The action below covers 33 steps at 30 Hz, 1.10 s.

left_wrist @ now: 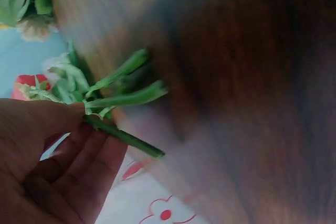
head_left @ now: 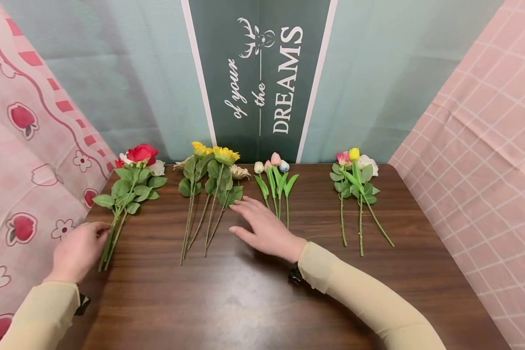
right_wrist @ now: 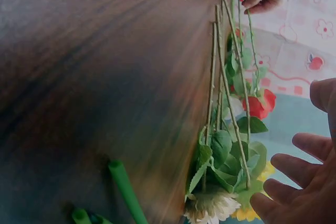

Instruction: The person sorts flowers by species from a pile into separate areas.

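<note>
Four bunches of artificial flowers lie in a row on a dark wooden table (head_left: 245, 301). My left hand (head_left: 97, 232) grips the lower stems of the red rose bunch (head_left: 133, 182) at the table's left edge. In the left wrist view, thumb and fingers of the left hand (left_wrist: 86, 120) pinch the green stems (left_wrist: 126, 97). My right hand (head_left: 241, 217) hovers open, palm down, just right of the sunflower bunch (head_left: 212, 180) and left of the pastel tulips (head_left: 275, 182). The right wrist view shows its spread fingers (right_wrist: 286, 163) beside the sunflower stems (right_wrist: 226, 77).
A fourth bunch with a yellow tulip, pink and white blooms (head_left: 354, 180) lies at the right. A green banner with white lettering (head_left: 262, 73) hangs behind the table. Pink patterned cloths (head_left: 22, 146) flank both sides. The near half of the table is bare wood.
</note>
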{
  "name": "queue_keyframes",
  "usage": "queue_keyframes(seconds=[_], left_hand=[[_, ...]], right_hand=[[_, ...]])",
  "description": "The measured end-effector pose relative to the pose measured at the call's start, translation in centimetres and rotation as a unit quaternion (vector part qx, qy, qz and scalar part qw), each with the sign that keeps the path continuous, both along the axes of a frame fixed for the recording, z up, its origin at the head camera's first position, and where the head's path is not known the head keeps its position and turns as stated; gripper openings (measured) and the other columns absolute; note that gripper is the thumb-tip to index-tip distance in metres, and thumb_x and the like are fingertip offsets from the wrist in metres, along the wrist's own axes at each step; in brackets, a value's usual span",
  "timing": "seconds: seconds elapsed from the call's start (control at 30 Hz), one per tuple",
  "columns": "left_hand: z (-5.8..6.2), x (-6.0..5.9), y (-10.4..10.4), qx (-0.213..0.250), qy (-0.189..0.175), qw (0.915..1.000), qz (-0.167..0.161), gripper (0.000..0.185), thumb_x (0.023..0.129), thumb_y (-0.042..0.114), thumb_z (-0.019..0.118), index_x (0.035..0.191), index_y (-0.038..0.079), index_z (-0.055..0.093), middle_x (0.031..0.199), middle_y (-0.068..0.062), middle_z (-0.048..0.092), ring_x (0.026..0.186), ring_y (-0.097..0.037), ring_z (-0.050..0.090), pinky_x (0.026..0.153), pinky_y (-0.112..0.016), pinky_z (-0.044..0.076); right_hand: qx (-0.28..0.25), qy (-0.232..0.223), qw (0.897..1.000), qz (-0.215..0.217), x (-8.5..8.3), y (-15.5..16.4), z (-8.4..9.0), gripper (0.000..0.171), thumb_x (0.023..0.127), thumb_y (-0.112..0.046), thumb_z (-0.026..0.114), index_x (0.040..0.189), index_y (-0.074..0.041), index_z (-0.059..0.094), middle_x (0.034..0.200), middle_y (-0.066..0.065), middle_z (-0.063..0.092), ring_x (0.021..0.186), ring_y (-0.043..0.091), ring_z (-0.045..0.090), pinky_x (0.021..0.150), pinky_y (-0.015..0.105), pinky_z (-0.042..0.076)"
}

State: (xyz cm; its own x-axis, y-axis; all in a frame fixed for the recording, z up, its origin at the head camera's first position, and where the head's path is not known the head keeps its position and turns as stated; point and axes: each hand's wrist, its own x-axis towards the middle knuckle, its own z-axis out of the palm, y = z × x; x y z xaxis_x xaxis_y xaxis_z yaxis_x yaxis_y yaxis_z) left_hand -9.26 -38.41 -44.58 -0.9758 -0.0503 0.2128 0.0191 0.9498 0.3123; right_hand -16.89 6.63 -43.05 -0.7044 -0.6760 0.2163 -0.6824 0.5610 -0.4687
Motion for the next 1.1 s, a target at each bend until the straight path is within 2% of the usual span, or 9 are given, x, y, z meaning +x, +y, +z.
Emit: queue_keyframes(seconds=[0.2,0.5,0.63,0.73,0.9,1.1], left_hand=[[-0.7,-0.4,-0.3,0.018,-0.047,0.9985,0.022,0.021,0.096,0.014,0.065,0.107,-0.001,0.074,0.106,-0.027,0.071,0.091,-0.053,0.066,0.063,-0.059,0.05],[-0.6,-0.6,-0.3,0.025,-0.06,0.9975,0.029,0.023,0.095,0.016,0.066,0.106,-0.003,0.072,0.102,-0.026,0.072,0.089,-0.05,0.066,0.065,-0.059,0.05],[-0.6,-0.4,-0.3,0.023,-0.049,0.9982,0.024,0.019,0.095,0.014,0.066,0.102,-0.003,0.072,0.099,-0.025,0.072,0.084,-0.049,0.066,0.062,-0.057,0.049],[-0.7,-0.2,-0.1,0.017,-0.026,0.9993,0.02,0.016,0.095,0.011,0.066,0.099,-0.002,0.072,0.097,-0.025,0.071,0.083,-0.048,0.066,0.061,-0.057,0.05],[-0.7,-0.1,0.4,0.024,0.002,0.9993,0.028,0.015,0.096,0.011,0.065,0.098,-0.003,0.071,0.098,-0.027,0.069,0.087,-0.048,0.065,0.065,-0.06,0.049],[-0.3,-0.4,0.1,0.05,-0.002,0.9977,0.045,0.019,0.099,0.013,0.063,0.097,-0.004,0.071,0.095,-0.027,0.069,0.078,-0.041,0.065,0.062,-0.055,0.048]], right_hand=[[0.005,-0.01,1.0,0.001,0.2,0.0,-0.4,0.059,0.104,-0.049,0.055,0.152,-0.014,0.049,0.155,0.007,0.047,0.151,0.028,0.028,0.121,0.046,0.028],[0.004,-0.008,1.0,0.005,0.2,0.3,-0.9,0.055,0.104,-0.047,0.056,0.148,-0.014,0.054,0.154,0.009,0.049,0.151,0.031,0.029,0.121,0.047,0.028],[0.015,-0.011,1.0,0.007,0.2,0.4,-1.1,0.053,0.105,-0.047,0.055,0.146,-0.014,0.056,0.155,0.008,0.047,0.151,0.031,0.029,0.121,0.047,0.027],[0.023,-0.014,1.0,0.008,0.3,0.4,-1.3,0.051,0.105,-0.046,0.055,0.144,-0.013,0.058,0.155,0.009,0.047,0.151,0.032,0.029,0.121,0.047,0.027],[0.033,-0.016,0.999,0.004,0.3,0.6,-1.5,0.05,0.105,-0.045,0.056,0.143,-0.013,0.059,0.155,0.009,0.047,0.151,0.03,0.028,0.121,0.046,0.026],[0.032,-0.012,0.999,0.004,0.4,0.6,-1.5,0.048,0.105,-0.045,0.056,0.142,-0.013,0.06,0.154,0.008,0.048,0.151,0.028,0.027,0.122,0.045,0.026]])
